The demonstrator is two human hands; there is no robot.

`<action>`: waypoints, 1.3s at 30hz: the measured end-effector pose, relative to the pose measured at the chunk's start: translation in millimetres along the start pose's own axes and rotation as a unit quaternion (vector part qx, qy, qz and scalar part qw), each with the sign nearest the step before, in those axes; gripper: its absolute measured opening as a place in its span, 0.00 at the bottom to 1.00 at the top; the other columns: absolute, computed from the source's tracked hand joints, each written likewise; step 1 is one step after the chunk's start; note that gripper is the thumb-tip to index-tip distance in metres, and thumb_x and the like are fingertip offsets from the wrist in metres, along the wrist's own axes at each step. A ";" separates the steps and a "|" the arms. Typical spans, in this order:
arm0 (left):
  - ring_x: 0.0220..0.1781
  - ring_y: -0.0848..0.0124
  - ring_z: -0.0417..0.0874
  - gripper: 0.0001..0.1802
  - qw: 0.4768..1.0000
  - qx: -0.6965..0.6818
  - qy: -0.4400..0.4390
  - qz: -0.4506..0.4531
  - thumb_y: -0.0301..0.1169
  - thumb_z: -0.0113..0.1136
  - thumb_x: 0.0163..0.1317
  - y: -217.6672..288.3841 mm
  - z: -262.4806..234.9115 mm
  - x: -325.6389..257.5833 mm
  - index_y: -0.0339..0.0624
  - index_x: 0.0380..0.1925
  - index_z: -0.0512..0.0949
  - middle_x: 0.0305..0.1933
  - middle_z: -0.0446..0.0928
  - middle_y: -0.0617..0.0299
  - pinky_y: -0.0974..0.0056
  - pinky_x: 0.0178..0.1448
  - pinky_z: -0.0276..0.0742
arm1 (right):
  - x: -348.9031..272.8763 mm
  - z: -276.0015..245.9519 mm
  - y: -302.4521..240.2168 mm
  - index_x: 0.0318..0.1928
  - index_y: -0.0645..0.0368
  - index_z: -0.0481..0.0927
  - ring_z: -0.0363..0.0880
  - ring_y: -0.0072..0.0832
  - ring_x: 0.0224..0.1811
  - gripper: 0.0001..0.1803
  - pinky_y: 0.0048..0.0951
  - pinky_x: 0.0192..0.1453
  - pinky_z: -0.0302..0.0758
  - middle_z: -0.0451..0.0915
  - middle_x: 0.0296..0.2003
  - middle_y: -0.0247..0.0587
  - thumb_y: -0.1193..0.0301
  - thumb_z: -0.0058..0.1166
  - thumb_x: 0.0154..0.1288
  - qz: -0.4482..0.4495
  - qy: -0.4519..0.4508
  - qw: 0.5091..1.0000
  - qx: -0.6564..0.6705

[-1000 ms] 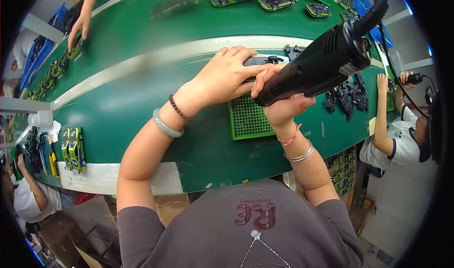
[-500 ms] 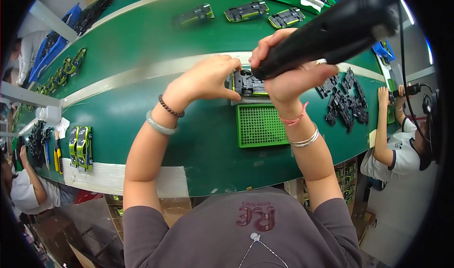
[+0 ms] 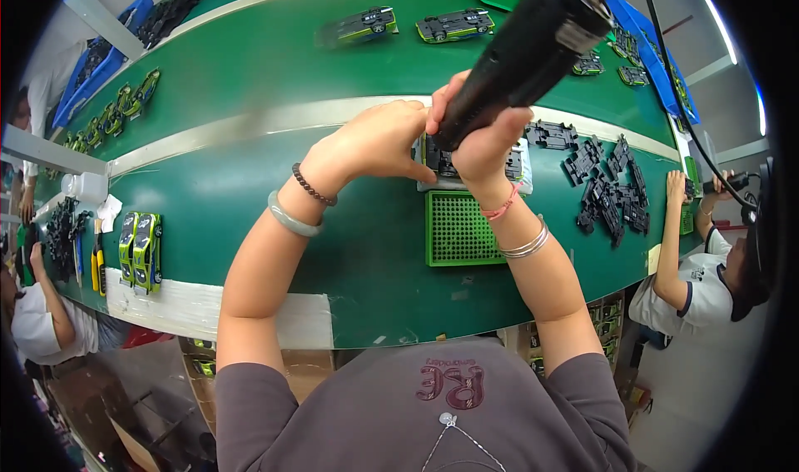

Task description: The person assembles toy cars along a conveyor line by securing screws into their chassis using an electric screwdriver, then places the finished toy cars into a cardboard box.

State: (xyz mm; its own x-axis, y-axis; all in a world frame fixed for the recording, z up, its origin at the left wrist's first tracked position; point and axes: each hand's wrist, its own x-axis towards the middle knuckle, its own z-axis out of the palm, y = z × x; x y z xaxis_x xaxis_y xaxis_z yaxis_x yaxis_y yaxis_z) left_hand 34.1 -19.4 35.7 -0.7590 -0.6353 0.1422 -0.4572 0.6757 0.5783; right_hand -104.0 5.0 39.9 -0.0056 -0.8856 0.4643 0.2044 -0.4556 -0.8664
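My right hand (image 3: 483, 143) grips a black electric screwdriver (image 3: 528, 52) that stands nearly upright, its tip down on a black toy car chassis (image 3: 434, 157). The chassis lies in a light grey fixture (image 3: 520, 168) on the green table. My left hand (image 3: 379, 143) presses on the chassis and fixture from the left, fingers bent over its edge. A green perforated tray (image 3: 460, 228) lies just in front of the fixture, under my right wrist. The screwdriver's cable (image 3: 666, 72) runs up and to the right.
A heap of black chassis parts (image 3: 603, 181) lies to the right. Finished green toy cars stand at left (image 3: 141, 251) and on the conveyor belt (image 3: 454, 24). A co-worker (image 3: 707, 280) sits at right; another person (image 3: 37, 305) is at left. Blue and green bins line the far side.
The screwdriver has swung from lying slanted across my hands to standing nearly upright with its tip on the chassis. Both hands have settled over the fixture, and the view has shifted closer.
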 end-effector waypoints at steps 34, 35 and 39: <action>0.41 0.52 0.77 0.20 0.926 0.295 0.023 -0.233 0.37 0.65 0.39 -101.2 -99.8 -37.6 0.40 0.35 0.78 0.35 0.78 0.49 0.56 0.46 0.73 | -97.3 -170.6 -41.6 0.33 0.60 0.65 0.68 0.26 0.20 0.48 0.24 0.25 0.68 0.67 0.21 0.38 0.22 0.35 0.39 0.010 0.185 0.982 -0.038; 0.41 0.53 0.77 0.20 0.936 0.281 0.031 -0.207 0.38 0.66 0.41 -102.5 -91.1 -29.9 0.39 0.34 0.79 0.35 0.78 0.50 0.56 0.46 0.73 | -96.9 -170.3 -41.9 0.33 0.60 0.65 0.67 0.26 0.20 0.48 0.25 0.25 0.68 0.67 0.21 0.38 0.22 0.35 0.38 0.008 0.182 0.982 -0.046; 0.42 0.57 0.78 0.20 0.974 0.131 0.179 -0.048 0.43 0.63 0.51 -62.7 -83.0 20.1 0.37 0.36 0.79 0.38 0.78 0.52 0.60 0.46 0.73 | -99.6 -174.0 -40.6 0.33 0.60 0.65 0.67 0.26 0.20 0.49 0.24 0.25 0.68 0.67 0.21 0.38 0.21 0.34 0.38 0.017 0.191 0.981 -0.030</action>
State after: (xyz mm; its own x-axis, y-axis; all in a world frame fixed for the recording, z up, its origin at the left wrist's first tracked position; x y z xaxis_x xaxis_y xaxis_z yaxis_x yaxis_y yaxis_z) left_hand 86.0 -105.6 69.0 -0.5180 -0.7577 0.3968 -0.6560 0.6497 0.3842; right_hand -282.0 96.0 -3.2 -0.3685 -0.8645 0.3418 0.1530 -0.4190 -0.8950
